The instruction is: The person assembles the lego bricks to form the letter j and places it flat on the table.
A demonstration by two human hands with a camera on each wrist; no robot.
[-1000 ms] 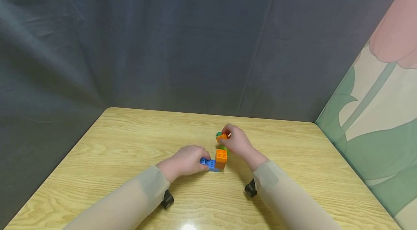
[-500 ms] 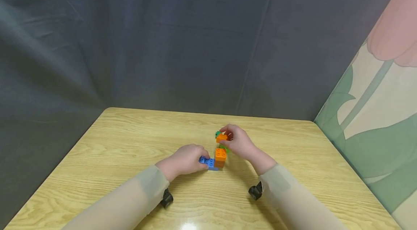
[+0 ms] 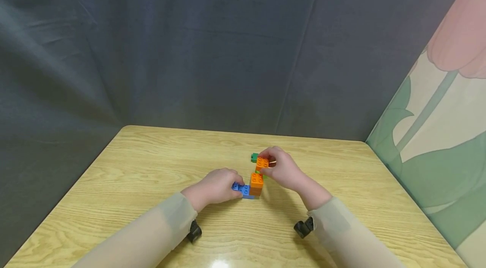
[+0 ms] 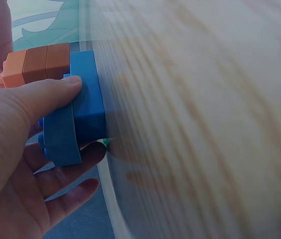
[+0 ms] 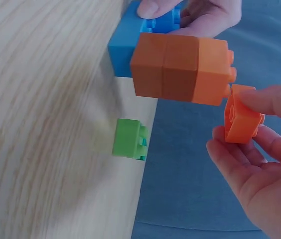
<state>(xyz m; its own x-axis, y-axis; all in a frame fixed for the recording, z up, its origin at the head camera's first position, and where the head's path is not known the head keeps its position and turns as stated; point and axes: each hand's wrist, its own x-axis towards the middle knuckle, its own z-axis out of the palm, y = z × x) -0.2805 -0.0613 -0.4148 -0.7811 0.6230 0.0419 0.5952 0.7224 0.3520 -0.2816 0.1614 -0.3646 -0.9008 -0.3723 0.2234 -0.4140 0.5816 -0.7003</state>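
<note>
The right hand pinches an orange brick, thumb and fingers parted only by its width: four round studs on top, hollow underside. Just beside that grip, a stack of three orange bricks stands on the blue bricks, which the left hand pinches. Below the right grip sits a light green brick.

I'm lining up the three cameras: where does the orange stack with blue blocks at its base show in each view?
Head: orange stack below centre, slightly right.
Left wrist: orange stack at upper left, partly behind the thumb.
Right wrist: orange stack in the upper part, right of centre.
Shared landmark: the blue blocks at its base, held by the left hand.
</note>
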